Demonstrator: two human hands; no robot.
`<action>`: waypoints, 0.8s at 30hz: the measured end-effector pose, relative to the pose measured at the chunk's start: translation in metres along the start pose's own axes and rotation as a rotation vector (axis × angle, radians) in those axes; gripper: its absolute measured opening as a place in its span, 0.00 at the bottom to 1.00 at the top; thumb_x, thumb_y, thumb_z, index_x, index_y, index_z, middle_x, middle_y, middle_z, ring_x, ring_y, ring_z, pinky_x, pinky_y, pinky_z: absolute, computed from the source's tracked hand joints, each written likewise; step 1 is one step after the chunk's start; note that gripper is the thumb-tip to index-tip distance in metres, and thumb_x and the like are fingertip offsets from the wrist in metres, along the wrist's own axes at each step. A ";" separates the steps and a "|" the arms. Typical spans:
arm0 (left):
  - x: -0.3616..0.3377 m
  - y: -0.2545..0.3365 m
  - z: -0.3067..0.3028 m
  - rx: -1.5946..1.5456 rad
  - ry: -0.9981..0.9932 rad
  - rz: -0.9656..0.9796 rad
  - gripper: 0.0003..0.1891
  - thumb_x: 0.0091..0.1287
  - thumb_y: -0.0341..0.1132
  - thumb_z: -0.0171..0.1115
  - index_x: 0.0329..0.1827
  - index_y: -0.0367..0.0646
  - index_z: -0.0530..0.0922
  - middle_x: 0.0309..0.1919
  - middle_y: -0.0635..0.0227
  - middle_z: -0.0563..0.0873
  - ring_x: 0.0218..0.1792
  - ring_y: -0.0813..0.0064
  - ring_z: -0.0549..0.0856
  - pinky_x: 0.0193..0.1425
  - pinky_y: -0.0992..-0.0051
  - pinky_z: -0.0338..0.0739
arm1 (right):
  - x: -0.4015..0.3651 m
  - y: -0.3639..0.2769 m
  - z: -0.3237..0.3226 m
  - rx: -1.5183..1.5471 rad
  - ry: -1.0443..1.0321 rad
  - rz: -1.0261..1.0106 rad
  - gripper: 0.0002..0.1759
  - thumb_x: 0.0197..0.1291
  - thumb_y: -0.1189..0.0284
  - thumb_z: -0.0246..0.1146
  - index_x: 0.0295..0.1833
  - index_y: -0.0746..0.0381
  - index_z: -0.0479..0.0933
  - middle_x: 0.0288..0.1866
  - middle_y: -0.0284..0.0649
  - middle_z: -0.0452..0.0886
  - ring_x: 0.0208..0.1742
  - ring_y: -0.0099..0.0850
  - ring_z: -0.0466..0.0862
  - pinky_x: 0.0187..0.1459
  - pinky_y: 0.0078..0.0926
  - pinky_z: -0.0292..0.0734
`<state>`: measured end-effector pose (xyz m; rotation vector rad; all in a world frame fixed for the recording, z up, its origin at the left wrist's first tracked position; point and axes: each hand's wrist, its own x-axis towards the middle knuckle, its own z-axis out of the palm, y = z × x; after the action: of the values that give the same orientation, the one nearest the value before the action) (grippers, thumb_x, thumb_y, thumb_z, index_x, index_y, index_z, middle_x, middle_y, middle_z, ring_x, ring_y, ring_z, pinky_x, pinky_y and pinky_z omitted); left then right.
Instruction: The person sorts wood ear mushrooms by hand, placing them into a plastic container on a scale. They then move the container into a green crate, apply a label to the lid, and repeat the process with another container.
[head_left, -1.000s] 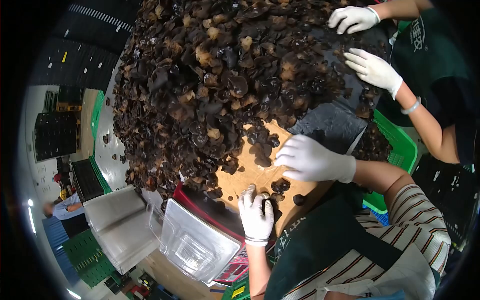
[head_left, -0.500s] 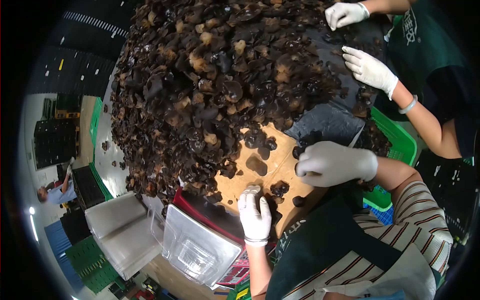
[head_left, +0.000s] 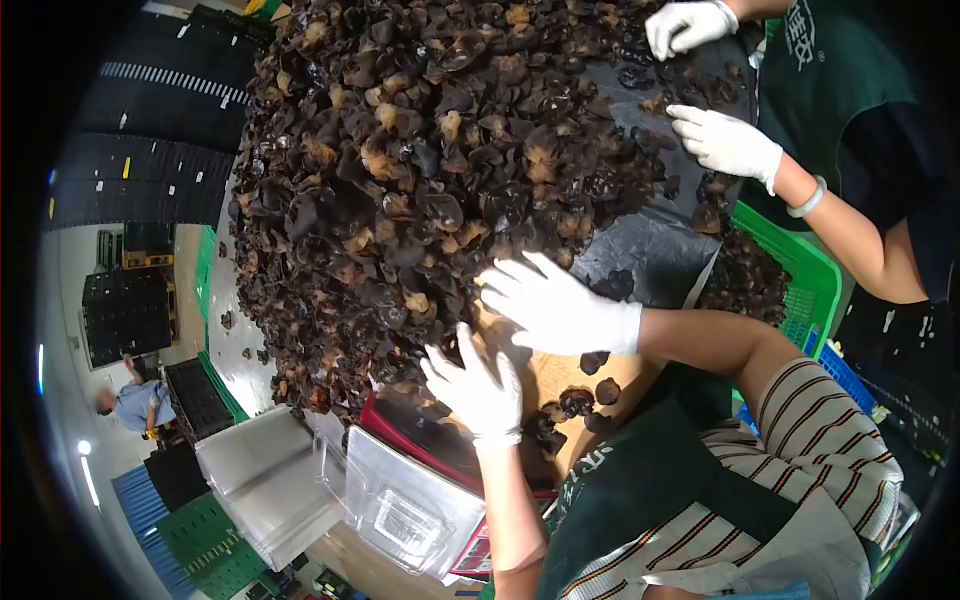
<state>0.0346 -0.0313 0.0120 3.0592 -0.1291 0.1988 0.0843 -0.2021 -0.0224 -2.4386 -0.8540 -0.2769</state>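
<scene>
A big heap of dark brown wood ear mushrooms (head_left: 380, 200) covers the work surface. My left hand (head_left: 478, 392), in a white glove, has its fingers spread at the heap's near edge, just above a dark red-rimmed container (head_left: 395, 420). My right hand (head_left: 565, 305), also gloved, reaches over the tan cardboard (head_left: 560, 372), fingers spread and pointing at the pile. Nothing shows in either hand, though the palms face away. Several loose mushroom pieces (head_left: 577, 403) lie on the cardboard by my apron.
Clear plastic boxes (head_left: 410, 510) stand at the lower left. A black plastic sheet (head_left: 650, 255) lies right of the heap, beside a green crate (head_left: 800, 260) holding mushrooms. A co-worker's gloved hands (head_left: 725, 145) are at upper right. Another person (head_left: 140, 405) is far left.
My right hand has moved left and forward to the heap, its curled fingers now spread. My left hand has shifted up and left, fingers opening. Pieces on the cardboard have changed position.
</scene>
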 end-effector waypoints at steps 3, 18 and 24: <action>-0.027 -0.018 0.008 -0.270 -0.135 0.089 0.22 0.58 0.28 0.58 0.58 0.45 0.76 0.56 0.41 0.73 0.59 0.43 0.72 0.62 0.51 0.68 | -0.029 -0.013 0.002 0.133 -0.119 -0.119 0.22 0.56 0.56 0.61 0.50 0.62 0.80 0.65 0.48 0.70 0.69 0.51 0.64 0.71 0.57 0.51; -0.043 -0.018 0.006 -0.365 -0.059 0.089 0.26 0.53 0.19 0.52 0.59 0.40 0.74 0.57 0.40 0.73 0.56 0.44 0.73 0.64 0.54 0.66 | -0.023 -0.003 -0.017 0.001 -0.118 -0.129 0.28 0.56 0.55 0.61 0.59 0.59 0.76 0.68 0.48 0.68 0.73 0.56 0.59 0.70 0.65 0.46; -0.064 -0.016 -0.016 -0.575 -0.149 -0.052 0.17 0.56 0.18 0.49 0.48 0.38 0.77 0.49 0.54 0.79 0.52 0.57 0.77 0.62 0.62 0.68 | -0.059 -0.020 -0.046 0.443 -0.118 -0.323 0.08 0.49 0.67 0.64 0.35 0.56 0.79 0.43 0.35 0.79 0.50 0.36 0.78 0.57 0.43 0.70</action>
<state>-0.0290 -0.0091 0.0182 2.4966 -0.0940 -0.0628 0.0248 -0.2448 0.0032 -1.9188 -1.2186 -0.0485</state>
